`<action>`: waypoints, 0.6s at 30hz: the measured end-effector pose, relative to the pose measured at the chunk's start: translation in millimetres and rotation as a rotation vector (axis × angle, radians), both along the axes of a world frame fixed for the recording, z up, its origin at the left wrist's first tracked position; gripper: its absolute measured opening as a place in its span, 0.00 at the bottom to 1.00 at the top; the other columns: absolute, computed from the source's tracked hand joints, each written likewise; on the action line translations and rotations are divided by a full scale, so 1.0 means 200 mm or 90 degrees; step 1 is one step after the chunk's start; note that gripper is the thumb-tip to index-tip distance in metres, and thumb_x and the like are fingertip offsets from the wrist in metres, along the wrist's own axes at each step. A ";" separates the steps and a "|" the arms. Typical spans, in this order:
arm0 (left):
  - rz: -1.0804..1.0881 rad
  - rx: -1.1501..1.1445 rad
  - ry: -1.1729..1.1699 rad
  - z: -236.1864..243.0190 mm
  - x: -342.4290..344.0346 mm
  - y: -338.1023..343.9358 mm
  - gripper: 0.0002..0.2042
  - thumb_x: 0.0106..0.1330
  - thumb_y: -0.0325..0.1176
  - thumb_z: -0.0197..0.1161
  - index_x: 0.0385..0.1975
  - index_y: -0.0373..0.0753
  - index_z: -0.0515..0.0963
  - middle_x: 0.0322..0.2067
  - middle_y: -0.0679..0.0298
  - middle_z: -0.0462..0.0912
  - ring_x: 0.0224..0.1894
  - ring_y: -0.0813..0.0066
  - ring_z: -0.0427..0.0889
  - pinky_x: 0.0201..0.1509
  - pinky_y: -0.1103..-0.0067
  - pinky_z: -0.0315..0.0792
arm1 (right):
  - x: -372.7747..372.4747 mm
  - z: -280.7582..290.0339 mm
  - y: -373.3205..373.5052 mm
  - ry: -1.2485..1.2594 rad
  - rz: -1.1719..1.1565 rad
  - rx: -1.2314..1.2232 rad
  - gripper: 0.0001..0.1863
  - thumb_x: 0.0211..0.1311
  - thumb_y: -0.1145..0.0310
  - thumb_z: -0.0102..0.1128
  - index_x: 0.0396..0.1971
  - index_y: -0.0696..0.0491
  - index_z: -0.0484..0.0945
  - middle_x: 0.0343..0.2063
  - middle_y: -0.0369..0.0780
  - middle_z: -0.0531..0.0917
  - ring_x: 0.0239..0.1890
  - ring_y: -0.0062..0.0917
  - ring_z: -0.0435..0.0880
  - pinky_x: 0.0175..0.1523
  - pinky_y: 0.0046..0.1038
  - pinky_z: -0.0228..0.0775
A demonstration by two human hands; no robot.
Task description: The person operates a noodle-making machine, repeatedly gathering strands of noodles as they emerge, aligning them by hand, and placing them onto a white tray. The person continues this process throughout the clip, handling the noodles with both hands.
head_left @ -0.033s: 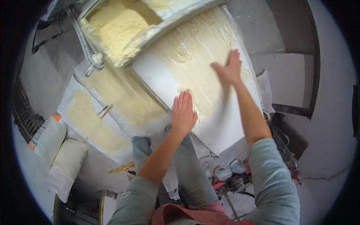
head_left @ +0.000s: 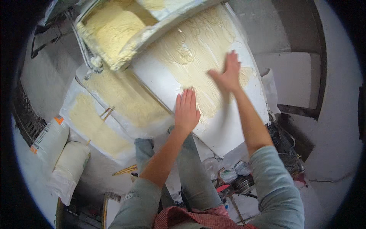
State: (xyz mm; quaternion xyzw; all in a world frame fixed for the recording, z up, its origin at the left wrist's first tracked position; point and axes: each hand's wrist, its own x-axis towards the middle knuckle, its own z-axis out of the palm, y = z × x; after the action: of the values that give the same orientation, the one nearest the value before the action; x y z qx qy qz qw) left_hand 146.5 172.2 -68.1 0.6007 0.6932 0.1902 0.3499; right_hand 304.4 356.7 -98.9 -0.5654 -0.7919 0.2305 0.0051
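Observation:
A white board (head_left: 232, 131) slopes away in front of me. Long, thin, pale yellow noodle-like strands (head_left: 202, 49) lie across it in a loose sheet, with curled loops toward the far end. My left hand (head_left: 187, 110) rests with straight fingers at the near left edge of the strands, its fingertips on them. Farther right, my right hand (head_left: 228, 74) is over the strands, thumb spread wide from the fingers, and slightly blurred. Whether its palm touches them I cannot tell. Nothing is held in either hand.
A trough (head_left: 131, 53) of pale yellow crumbly material overhangs the board's far left. Yellow material also covers white sheeting (head_left: 126, 99) on the left. Stuffed sacks (head_left: 70, 164) stand lower left. Tools and a round metal container (head_left: 244, 184) sit below the board, near my right arm.
My right hand has shifted a little to the left over the strands. My left hand stays in nearly the same place.

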 end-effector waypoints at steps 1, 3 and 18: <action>-0.011 0.022 0.027 -0.04 -0.01 0.09 0.26 0.56 0.25 0.55 0.58 0.28 0.65 0.61 0.45 0.64 0.66 0.48 0.60 0.70 0.62 0.54 | -0.03 0.01 -0.13 0.035 0.052 -0.004 0.57 0.43 0.43 0.69 0.66 0.63 0.52 0.70 0.55 0.45 0.73 0.47 0.39 0.73 0.48 0.27; -0.032 0.037 0.004 -0.06 -0.04 0.19 0.23 0.55 0.22 0.53 0.54 0.29 0.69 0.57 0.46 0.70 0.62 0.50 0.66 0.66 0.65 0.60 | -0.05 0.02 -0.38 0.121 0.092 -0.040 0.51 0.40 0.48 0.71 0.63 0.60 0.58 0.70 0.53 0.45 0.73 0.50 0.40 0.71 0.53 0.29; -0.034 -0.244 -0.128 0.29 -0.29 -0.24 0.14 0.60 0.22 0.51 0.45 0.35 0.76 0.42 0.53 0.79 0.44 0.53 0.78 0.50 0.66 0.72 | 0.74 0.09 -1.07 -0.108 -0.367 0.012 0.21 0.54 0.76 0.56 0.49 0.65 0.67 0.52 0.55 0.70 0.54 0.48 0.69 0.61 0.40 0.61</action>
State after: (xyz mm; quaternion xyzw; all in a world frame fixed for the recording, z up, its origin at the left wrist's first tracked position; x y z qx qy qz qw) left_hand 88.7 123.3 -9.7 0.5196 0.6619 0.1045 0.5301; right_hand 453.4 143.1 -81.4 -0.7841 -0.5984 0.1644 0.0096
